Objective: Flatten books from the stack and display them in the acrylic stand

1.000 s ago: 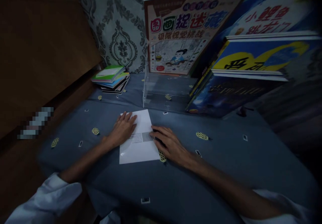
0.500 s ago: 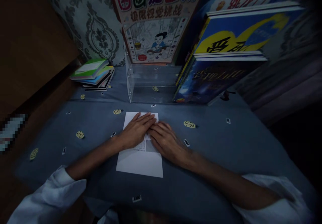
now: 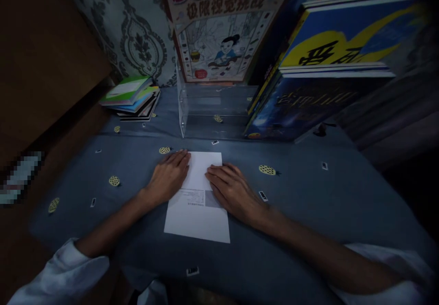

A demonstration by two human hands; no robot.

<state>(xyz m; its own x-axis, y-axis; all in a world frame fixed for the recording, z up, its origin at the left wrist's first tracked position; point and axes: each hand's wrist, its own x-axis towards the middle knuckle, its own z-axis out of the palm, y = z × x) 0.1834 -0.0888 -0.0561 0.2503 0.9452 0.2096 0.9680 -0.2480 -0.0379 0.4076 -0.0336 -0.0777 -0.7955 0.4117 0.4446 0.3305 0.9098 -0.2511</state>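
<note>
A white sheet of paper [image 3: 197, 222], possibly folded, lies flat on the tablecloth with a small block of print and a grey patch near its middle. Over its upper left edge rests my left hand [image 3: 168, 177], palm down, fingers stretched out. My right hand [image 3: 236, 193] lies flat across the right edge, its fingertips on the white surface and partly covering the grey patch. Neither hand grips anything. Between the two hands a strip of the paper shows.
Behind the paper stands a clear acrylic book stand [image 3: 181, 108]. Upright books [image 3: 308, 99] lean at its right, and a picture book [image 3: 219, 44] stands at the back. Far left is a pile of small books [image 3: 132, 97]. A patterned tablecloth [image 3: 137, 158] covers the table.
My left hand has moved left, from the paper's middle beside my right hand to its left edge, uncovering more print. My right hand stays on the right side. The view has shifted slightly.
</note>
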